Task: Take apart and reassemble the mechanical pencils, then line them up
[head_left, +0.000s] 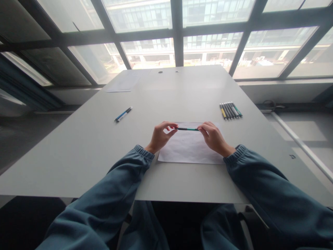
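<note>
A green and black pen is held level between my two hands, above a white sheet of paper. My left hand pinches its black end between thumb and fingers. At the green end, my right hand has thumb and fingertips closed on the pen. Part of the sheet's right side is hidden under my right hand and sleeve.
Several pens lie side by side at the right, beyond my right hand. To the left lie a blue pen and a white one close together. More paper rests at the far left of the white table, before large windows.
</note>
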`<state>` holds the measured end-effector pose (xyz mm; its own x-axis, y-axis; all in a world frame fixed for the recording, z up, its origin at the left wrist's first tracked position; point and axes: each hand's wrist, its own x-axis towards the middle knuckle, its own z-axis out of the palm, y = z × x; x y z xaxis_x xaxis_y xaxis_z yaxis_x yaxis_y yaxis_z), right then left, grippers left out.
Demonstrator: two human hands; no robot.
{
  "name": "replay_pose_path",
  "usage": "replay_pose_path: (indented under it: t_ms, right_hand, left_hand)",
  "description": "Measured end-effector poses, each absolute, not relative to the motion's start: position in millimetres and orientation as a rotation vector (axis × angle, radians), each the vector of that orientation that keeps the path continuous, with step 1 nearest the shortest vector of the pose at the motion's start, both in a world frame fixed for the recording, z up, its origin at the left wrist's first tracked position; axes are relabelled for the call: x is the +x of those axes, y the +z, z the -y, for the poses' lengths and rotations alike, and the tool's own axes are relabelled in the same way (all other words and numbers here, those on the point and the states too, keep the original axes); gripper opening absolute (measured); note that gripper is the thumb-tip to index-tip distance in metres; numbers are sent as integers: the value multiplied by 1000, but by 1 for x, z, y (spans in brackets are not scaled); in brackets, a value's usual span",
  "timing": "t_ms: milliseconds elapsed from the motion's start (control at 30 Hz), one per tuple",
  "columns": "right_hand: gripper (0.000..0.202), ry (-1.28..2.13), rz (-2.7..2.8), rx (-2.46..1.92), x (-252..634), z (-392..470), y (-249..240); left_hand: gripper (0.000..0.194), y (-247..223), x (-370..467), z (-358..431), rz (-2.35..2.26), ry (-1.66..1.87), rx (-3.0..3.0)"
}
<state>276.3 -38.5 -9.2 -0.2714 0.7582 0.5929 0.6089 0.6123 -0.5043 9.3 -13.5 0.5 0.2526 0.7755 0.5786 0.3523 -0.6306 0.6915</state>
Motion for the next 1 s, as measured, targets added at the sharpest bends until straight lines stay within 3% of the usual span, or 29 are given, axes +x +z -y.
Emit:
replay_pose_path:
  t_ms: [467, 667, 767, 867, 1000]
  right_hand:
    - [34, 372, 1904, -1177, 274, 40, -15]
    - [35, 386, 1891, -1184, 273, 40, -13]
    - [35, 384, 1886, -1180, 273, 41, -12]
    - [35, 378, 1881, -1179, 273, 41, -12]
    - [33, 375, 1896, -1165, 272, 41, -12]
  left_hand:
    - [17, -1, 10, 14, -922, 1294, 2103]
    - [54, 0, 10, 12, -895, 1191, 2000]
    - [43, -1, 10, 10, -1030, 1202, 1974]
    - [64, -4, 9, 9, -1112, 1131, 1968]
    - [71, -6, 9, 10, -1165, 1014, 1935]
